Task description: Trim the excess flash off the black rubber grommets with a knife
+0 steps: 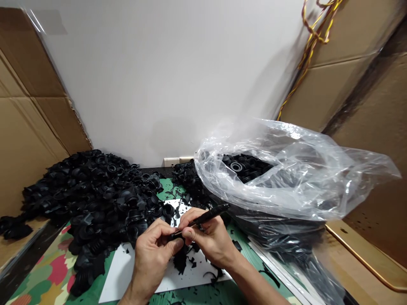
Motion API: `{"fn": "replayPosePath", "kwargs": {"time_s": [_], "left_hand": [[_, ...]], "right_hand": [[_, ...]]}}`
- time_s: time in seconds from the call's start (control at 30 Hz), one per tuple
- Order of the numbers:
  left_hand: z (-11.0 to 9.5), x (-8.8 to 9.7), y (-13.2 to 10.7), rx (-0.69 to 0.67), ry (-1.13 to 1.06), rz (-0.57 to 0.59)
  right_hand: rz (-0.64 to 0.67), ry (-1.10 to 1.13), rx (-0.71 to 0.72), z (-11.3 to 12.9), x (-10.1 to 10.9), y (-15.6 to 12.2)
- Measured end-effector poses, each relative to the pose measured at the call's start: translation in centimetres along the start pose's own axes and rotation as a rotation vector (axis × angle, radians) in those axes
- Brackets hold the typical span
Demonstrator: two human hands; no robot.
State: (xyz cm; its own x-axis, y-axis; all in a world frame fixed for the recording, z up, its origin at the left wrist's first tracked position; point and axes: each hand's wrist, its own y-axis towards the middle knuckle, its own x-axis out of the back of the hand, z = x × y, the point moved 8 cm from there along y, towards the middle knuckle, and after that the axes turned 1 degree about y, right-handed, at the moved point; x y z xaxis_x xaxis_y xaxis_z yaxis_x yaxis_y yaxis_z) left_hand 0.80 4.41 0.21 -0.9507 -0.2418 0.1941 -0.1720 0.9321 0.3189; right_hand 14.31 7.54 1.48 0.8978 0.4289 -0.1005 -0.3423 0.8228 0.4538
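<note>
Head view: the left hand (pixel 151 254) was closed in a firm pinch on a small black rubber piece (pixel 178 238), steadying it for the black pen-style knife (pixel 208 216) gripped in the right hand (pixel 208 239), above a white sheet (pixel 122 271); rubber bellows (pixel 108 199) lay heaped behind that sheet.

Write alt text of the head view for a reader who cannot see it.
Two bare hands over a white sheet with black scraps: the right hand holds a black pen-shaped tool to a small black rubber piece in the left hand. A heap of ribbed black rubber parts lies left; a clear plastic bag of more sits right.
</note>
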Motion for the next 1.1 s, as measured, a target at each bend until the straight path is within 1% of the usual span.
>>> {"fn": "replayPosePath", "kwargs": {"time_s": [0.17,0.3,0.37,0.47,0.53,0.57,0.6,0.63,0.67,0.73,0.8,0.83,0.9,0.97,1.1], "left_hand": [[0.5,-0.1,-0.2,0.003,0.024,0.011],[0.4,-0.1,-0.2,-0.016,0.079,0.004],[0.2,-0.1,-0.2,-0.031,0.1,0.004],[0.0,-0.3,-0.3,-0.035,0.107,0.027],[-0.1,-0.4,-0.4,-0.041,0.097,0.029],[-0.3,-0.4,-0.4,-0.047,0.091,0.02],[-0.4,-0.3,-0.4,-0.052,0.085,0.004],[-0.5,-0.2,-0.4,-0.056,0.078,-0.015],[-0.6,0.0,-0.3,-0.058,0.07,-0.033],[-0.6,0.3,-0.2,-0.054,0.053,-0.059],[-0.5,0.5,-0.1,-0.054,0.045,-0.071],[-0.5,0.5,-0.1,-0.056,0.044,-0.072],[-0.5,0.6,-0.1,-0.059,0.046,-0.072],[-0.6,0.6,-0.1,-0.06,0.046,-0.07],[-0.6,0.6,-0.2,-0.057,0.027,-0.083]], "right_hand": [[0.014,-0.067,0.026,0.3,-0.1,0.0],[0.045,-0.159,0.099,1.1,-0.7,-0.2],[0.062,-0.238,0.165,1.7,-1.2,-0.4],[0.078,-0.411,0.334,2.6,-1.8,-0.9],[0.012,-0.537,0.439,3.1,-1.2,-1.0],[-0.055,-0.575,0.463,3.2,-0.5,-0.9],[-0.135,-0.591,0.457,3.0,0.5,-0.7],[-0.214,-0.579,0.423,2.7,1.6,-0.5],[-0.284,-0.545,0.362,2.1,2.7,-0.2],[-0.347,-0.451,0.185,0.4,4.3,0.4],[-0.332,-0.326,0.047,-1.1,4.8,0.8],[-0.309,-0.255,0.013,-1.5,4.8,0.9],[-0.262,-0.115,-0.004,-1.7,4.2,1.1],[-0.215,-0.023,-0.028,-1.8,3.5,1.1],[-0.14,0.04,-0.114,-2.1,2.2,0.9]]}}
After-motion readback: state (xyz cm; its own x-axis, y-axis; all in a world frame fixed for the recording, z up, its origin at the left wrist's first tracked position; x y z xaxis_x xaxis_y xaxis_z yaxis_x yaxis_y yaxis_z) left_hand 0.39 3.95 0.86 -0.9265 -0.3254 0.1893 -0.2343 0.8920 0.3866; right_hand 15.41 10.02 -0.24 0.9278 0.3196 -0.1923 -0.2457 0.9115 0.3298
